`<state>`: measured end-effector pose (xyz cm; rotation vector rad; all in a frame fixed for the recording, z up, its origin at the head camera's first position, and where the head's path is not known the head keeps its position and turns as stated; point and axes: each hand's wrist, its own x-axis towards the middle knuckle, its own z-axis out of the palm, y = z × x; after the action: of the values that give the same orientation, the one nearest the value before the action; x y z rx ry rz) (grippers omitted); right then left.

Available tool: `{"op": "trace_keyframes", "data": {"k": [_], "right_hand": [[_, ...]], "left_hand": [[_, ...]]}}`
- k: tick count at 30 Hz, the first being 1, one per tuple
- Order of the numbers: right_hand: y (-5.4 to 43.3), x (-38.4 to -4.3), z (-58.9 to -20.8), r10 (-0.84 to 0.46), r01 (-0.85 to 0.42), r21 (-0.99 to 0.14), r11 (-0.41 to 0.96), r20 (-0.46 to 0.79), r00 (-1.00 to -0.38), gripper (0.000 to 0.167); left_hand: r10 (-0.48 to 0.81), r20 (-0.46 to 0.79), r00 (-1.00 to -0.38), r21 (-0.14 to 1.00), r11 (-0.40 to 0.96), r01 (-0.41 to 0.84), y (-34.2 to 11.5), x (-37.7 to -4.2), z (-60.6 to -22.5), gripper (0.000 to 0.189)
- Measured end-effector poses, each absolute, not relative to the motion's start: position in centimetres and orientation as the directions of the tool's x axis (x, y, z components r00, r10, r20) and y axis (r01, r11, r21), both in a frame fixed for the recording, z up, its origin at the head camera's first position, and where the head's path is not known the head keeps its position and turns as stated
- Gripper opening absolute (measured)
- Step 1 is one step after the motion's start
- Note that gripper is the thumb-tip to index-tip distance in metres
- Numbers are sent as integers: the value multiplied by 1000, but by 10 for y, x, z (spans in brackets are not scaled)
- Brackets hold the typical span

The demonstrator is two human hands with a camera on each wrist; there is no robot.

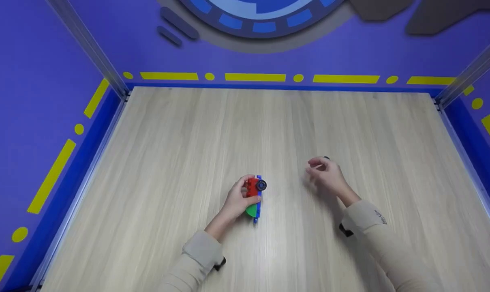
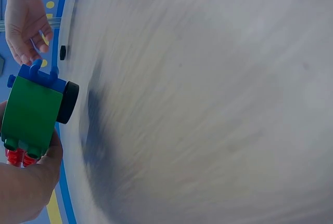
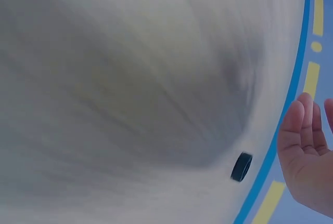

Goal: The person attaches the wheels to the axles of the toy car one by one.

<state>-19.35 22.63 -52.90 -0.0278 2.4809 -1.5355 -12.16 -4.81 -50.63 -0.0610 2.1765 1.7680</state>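
Note:
My left hand (image 1: 237,199) grips a toy block vehicle (image 1: 253,192) in the head view. It has red blocks on top, a green rounded block (image 2: 32,107) and a blue base (image 2: 44,78). A black wheel (image 1: 261,185) is fitted on the base's side facing my right hand. My right hand (image 1: 328,174) hovers off to the right, fingers loosely bent, with nothing seen between them. Just beyond that hand a loose black wheel (image 3: 241,167) lies on the table; in the head view the hand hides most of it.
The wood-grain table (image 1: 180,134) stretches under both hands. Blue-purple panels (image 1: 245,61) with yellow marks stand at its back, left and right. Metal posts (image 1: 95,48) rise at the back corners.

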Motion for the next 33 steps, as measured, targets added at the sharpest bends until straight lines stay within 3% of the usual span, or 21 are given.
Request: {"op": "trace_keyframes", "data": {"k": [14,33], "right_hand": [[250,-206,-534,-32,130,-882,453,-162,-986,33],[260,-213,-543,38,165,-857,489,-168,-985,33]], "left_hand": [[167,-294,-941,938,240,-250,-49,-131,-540,62],[185,-287,-940,940,242,-240,-48,-121,-508,59]]}}
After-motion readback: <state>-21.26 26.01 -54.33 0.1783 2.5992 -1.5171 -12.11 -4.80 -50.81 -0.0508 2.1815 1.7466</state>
